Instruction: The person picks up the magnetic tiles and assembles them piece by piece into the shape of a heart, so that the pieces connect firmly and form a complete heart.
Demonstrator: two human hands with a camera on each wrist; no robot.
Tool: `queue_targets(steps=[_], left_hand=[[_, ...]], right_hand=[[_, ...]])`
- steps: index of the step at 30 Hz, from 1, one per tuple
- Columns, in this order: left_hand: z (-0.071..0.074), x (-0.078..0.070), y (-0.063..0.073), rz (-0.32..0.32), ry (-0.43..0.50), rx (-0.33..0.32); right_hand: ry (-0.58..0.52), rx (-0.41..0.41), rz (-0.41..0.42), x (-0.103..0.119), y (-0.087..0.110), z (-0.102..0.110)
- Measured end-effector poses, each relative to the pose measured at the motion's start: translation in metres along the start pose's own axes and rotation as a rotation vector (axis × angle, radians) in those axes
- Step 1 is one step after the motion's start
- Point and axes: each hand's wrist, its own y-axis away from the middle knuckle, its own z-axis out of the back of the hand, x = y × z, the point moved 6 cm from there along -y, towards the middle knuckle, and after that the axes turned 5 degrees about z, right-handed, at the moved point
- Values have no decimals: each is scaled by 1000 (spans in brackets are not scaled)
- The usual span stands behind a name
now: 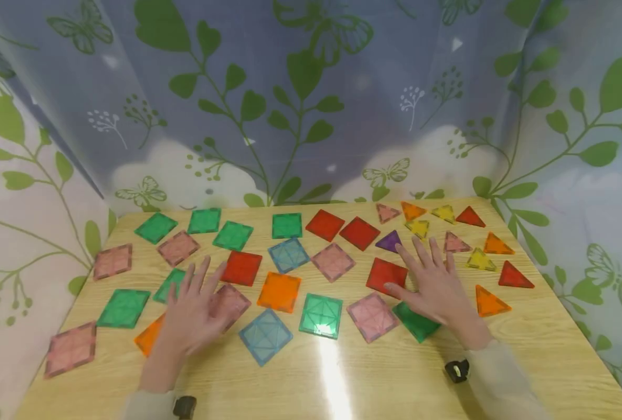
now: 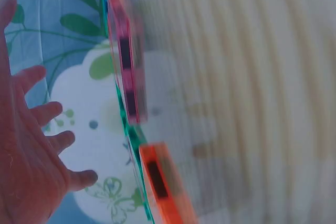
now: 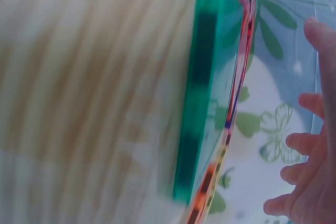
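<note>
Both hands hover, fingers spread, above translucent magnetic tiles lying on a wooden table. In the head view my left hand (image 1: 194,312) is over the left group, partly covering a pink square tile (image 1: 232,304), an orange tile (image 1: 150,335) and a green tile (image 1: 168,286). My right hand (image 1: 435,286) is over a dark green square tile (image 1: 415,322), beside a red square tile (image 1: 386,276) and a purple triangle tile (image 1: 388,241). In the wrist views, the left hand (image 2: 31,150) and the right hand (image 3: 315,156) stand apart from the tiles and hold nothing.
Several triangle tiles, such as a yellow one (image 1: 481,260), are scattered at the right. More squares, including a blue tile (image 1: 266,336) and an orange tile (image 1: 279,291), lie across the middle of the table (image 1: 269,388). A leaf-patterned curtain (image 1: 311,128) hangs behind.
</note>
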Motion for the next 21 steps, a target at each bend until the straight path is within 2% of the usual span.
queue_targets(steps=[7,11,15,21], left_hand=[[-11,-17,0,44,118,119],[-10,-24,3,47,145,137],[-11,-29,6,15,204,137],[-15,-36,10,-85,327,199]], right_hand=[[-89,-10,92,30,-15,-15],[-153,-19,156,49,-23,-19],[-234,-9,203,67,-31,-21],[-396,43,212,91,-44,-27]])
